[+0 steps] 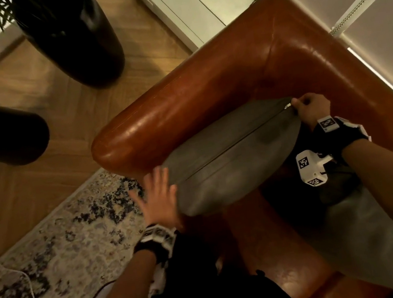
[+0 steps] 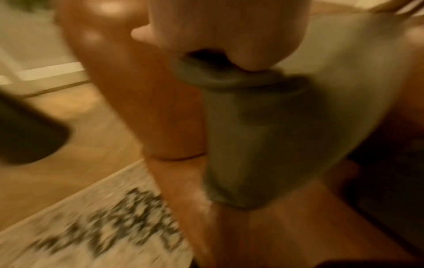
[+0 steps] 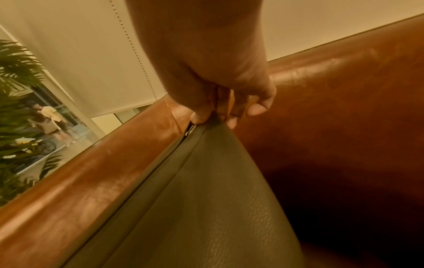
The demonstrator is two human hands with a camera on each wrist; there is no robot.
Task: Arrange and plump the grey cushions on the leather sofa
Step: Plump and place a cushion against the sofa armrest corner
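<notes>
Here, cushion (image 1: 233, 158) corner, pinched by right-hand fingers (image 3: 199, 117)

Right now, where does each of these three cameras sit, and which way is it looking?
Head: worn on the head, looking down at the grey cushion in the leather sofa corner; both forearms, left hand and right hand show.
Left wrist: looks along the left hand, pressed flat on the cushion's end; blurred.
Right wrist: looks along the right hand, whose fingers pinch the cushion's zip corner.
All share cushion and sofa.
</notes>
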